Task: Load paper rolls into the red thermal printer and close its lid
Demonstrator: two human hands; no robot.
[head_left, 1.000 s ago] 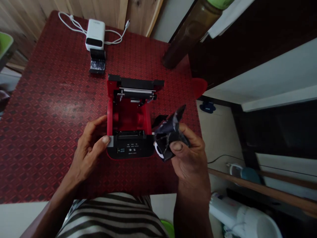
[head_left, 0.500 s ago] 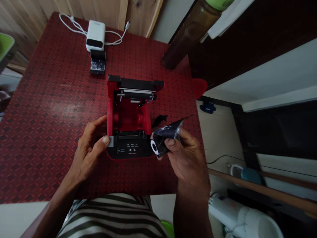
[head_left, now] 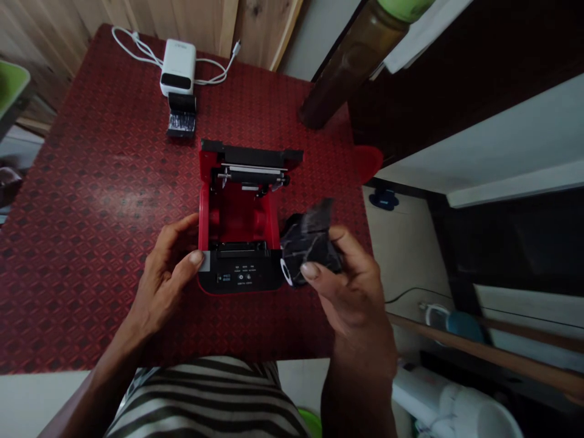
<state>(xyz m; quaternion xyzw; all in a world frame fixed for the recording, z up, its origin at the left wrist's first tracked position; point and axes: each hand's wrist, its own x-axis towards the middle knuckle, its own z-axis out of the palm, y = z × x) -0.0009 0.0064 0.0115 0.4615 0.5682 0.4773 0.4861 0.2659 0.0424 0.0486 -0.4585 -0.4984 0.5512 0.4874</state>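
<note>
A red and black thermal receipt printer stands open on the table, with its red paper bay showing and its black control panel facing me. My left hand grips the printer's front left corner, its thumb on a small white label. My right hand is just right of the panel and holds a small roll wrapped in crumpled black plastic. The roll's white core end shows at its left side. The rest of the roll is hidden by the wrapping.
The table has a red patterned top. At its far end lie a white box-shaped device with a white cable and a black and silver object. A dark bottle with a green cap stands at the far right.
My right hand has turned the wrapped roll and lifted it slightly, and the black plastic now bunches upward. My left hand and the printer stay in place.
</note>
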